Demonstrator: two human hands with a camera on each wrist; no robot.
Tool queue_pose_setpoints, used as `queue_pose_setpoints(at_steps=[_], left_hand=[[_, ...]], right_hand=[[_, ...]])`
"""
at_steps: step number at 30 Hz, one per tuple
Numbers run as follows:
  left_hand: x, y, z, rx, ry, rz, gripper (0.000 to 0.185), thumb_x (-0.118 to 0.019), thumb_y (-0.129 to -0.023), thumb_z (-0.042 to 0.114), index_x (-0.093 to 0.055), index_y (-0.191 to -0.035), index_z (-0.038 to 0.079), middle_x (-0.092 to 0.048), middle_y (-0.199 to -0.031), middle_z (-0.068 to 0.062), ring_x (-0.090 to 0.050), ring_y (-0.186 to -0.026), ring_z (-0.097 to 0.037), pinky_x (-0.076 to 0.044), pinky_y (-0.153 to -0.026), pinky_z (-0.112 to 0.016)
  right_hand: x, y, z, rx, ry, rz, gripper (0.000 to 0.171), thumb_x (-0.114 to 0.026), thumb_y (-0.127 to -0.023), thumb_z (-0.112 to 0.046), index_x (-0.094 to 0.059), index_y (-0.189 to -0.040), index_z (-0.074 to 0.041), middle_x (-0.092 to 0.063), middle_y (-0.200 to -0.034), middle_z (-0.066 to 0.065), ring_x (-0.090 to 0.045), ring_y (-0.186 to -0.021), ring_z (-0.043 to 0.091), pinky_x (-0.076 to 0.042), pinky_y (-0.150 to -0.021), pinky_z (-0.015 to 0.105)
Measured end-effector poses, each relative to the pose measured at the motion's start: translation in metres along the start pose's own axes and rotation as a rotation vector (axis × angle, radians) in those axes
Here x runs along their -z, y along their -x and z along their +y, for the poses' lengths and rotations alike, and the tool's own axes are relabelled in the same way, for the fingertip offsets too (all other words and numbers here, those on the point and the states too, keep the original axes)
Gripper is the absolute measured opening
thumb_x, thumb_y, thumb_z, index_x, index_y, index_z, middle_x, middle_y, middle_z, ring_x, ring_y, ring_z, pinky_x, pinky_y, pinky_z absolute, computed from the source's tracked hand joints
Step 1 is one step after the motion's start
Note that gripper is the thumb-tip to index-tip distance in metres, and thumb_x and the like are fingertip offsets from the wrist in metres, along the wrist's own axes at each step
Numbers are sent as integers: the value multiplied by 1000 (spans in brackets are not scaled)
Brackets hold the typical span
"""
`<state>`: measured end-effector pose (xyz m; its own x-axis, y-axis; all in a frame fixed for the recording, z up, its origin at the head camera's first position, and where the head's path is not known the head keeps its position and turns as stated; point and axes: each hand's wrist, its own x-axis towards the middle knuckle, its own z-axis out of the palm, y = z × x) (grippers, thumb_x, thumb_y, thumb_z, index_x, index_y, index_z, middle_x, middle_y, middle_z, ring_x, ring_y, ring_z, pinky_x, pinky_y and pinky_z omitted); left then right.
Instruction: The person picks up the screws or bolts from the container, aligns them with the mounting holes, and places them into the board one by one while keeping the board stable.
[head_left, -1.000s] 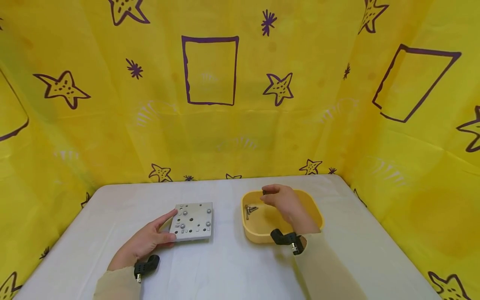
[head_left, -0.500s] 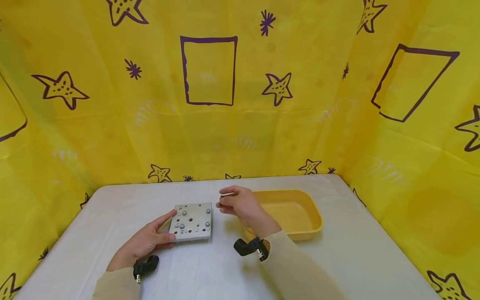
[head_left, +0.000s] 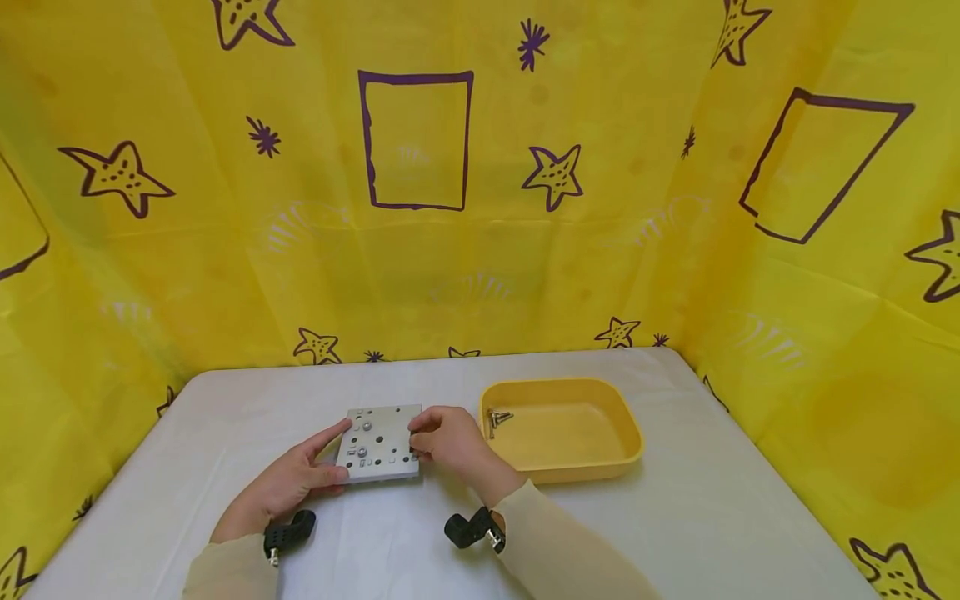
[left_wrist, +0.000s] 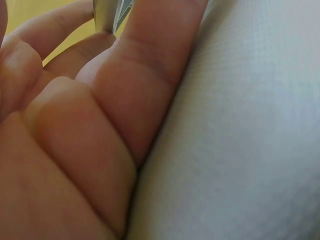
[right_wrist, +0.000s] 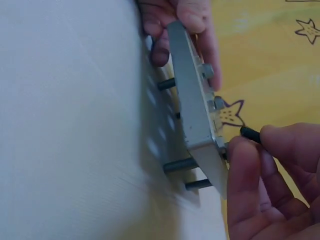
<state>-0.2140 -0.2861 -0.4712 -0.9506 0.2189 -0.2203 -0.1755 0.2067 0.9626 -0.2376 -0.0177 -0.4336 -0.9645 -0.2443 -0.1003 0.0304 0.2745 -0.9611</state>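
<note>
Tabletop (head_left: 420,542) in white bears a yellow tray (head_left: 562,474). Left of it, a left hand (head_left: 300,477) and right hand (head_left: 450,438), apart, flank a holed grey plate (head_left: 381,450), the left gripping its left edge. Screws (head_left: 497,418) lie in the tray; the right hand pinches a thin dark rod (right_wrist: 250,134).

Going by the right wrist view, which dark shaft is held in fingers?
The dark shaft pinched in the right hand; unlike it, the other shafts poke from the underside of the plate.
</note>
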Motion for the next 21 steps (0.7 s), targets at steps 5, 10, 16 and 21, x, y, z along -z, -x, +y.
queue_pose_setpoints(at_steps=[5,10,16,21], left_hand=[[1,0,-1,-3,7,-4,92,-82,-82,11,-31,-158,21,-13,-160,-22,-55,-108,-30,-57,-82,-38],[1,0,-1,-2,14,-8,92,-81,-82,11,-30,-158,20,-13,-160,-23,-56,-108,-30,-57,-83,-37],[1,1,0,-5,14,-22,91,-80,-84,11,-28,-159,20,-12,-160,-24,-55,-109,-29,-57,-83,-37],[1,0,0,-1,25,-20,92,-80,-84,10,-29,-159,20,-11,-160,-23,-56,-108,-29,-57,-83,-37]], right_hand=[[-4,0,5,15,21,5,12,-73,-89,-3,-74,-92,-14,-65,-87,-1,-63,-72,15,-56,-64,28],[-5,4,5,52,88,5,13,-73,-88,-3,-74,-91,-16,-64,-88,-5,-60,-73,14,-55,-63,27],[-8,5,8,97,163,5,16,-74,-88,-4,-74,-89,-19,-63,-90,-11,-59,-78,11,-53,-67,25],[-9,3,11,102,191,8,16,-74,-88,-5,-73,-88,-21,-62,-90,-12,-57,-82,10,-52,-71,26]])
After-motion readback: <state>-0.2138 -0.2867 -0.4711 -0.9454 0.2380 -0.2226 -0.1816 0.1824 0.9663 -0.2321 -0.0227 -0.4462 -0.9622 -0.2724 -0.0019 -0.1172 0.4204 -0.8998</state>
